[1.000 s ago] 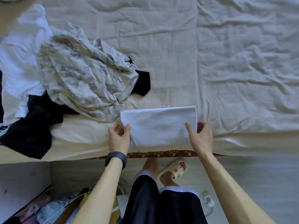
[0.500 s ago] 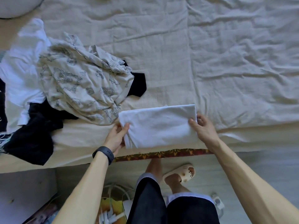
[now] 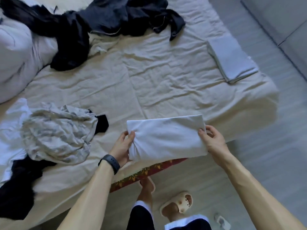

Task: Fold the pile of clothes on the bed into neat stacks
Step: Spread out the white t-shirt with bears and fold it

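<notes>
Folded white garment sits at the near edge of the bed, its near side past the mattress edge and over a red patterned strip. Cannot tell if it rests on the sheet or is lifted clear.

Left hand grips the garment's left end: thumb on top, fingers curled underneath. Black watch band on that wrist, its face not readable. Right hand pinches the right end, thumb on top at the corner, the other fingers curled beside and under the edge.

Patterned grey garment lies crumpled to the left, apart from the folded one; its print is too blurred to read. It lies over a white garment and black clothes that spill over the near-left edge.

Dark clothes are heaped at the far side. A folded grey-blue piece lies flat at the far right edge. Open wrinkled sheet fills the middle between these.

Floor runs along the right and near side; one foot is in a cream slipper.
</notes>
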The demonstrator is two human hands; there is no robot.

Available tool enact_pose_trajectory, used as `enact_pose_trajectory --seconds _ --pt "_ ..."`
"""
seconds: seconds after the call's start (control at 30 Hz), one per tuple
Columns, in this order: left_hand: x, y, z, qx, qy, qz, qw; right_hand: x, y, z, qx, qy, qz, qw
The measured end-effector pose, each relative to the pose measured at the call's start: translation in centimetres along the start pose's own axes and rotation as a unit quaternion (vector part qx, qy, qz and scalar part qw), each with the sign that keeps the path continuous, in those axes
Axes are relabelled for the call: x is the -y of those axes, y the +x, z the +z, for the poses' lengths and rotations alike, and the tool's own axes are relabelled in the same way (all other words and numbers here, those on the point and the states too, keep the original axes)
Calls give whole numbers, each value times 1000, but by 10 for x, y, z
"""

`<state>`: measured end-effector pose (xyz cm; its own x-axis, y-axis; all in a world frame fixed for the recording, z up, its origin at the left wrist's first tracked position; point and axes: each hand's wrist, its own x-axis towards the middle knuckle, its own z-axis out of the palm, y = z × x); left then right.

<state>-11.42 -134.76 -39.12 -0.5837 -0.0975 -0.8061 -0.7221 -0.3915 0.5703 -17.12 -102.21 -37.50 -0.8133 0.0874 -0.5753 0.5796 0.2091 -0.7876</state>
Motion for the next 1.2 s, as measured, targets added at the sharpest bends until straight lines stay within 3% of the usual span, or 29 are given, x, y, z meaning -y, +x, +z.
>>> enact_pose_trajectory --seconds 0.3,0.47,0.53,0.63,0.8,0.97,1.2 --pt "-78 -84 197 177 37 -131 975 125 -60 -202 -113 37 -116 986" --pt "-109 -117 285 259 102 -100 955 155 -77 -284 -161 99 -136 972" --pt "-116 -120 320 253 124 -42 958 160 -76 -312 -170 117 -137 969" --pt "-131 -120 371 243 60 -24 968 163 -67 -349 -177 151 -135 963" --pt "-170 -116 453 324 52 -6 945 177 -35 -404 -207 201 -147 946" --pt "-214 -100 542 364 59 63 927 197 11 -467 -234 207 -152 938" --pt "-263 -69 672 352 102 155 918 236 77 -554 -319 202 -170 911"
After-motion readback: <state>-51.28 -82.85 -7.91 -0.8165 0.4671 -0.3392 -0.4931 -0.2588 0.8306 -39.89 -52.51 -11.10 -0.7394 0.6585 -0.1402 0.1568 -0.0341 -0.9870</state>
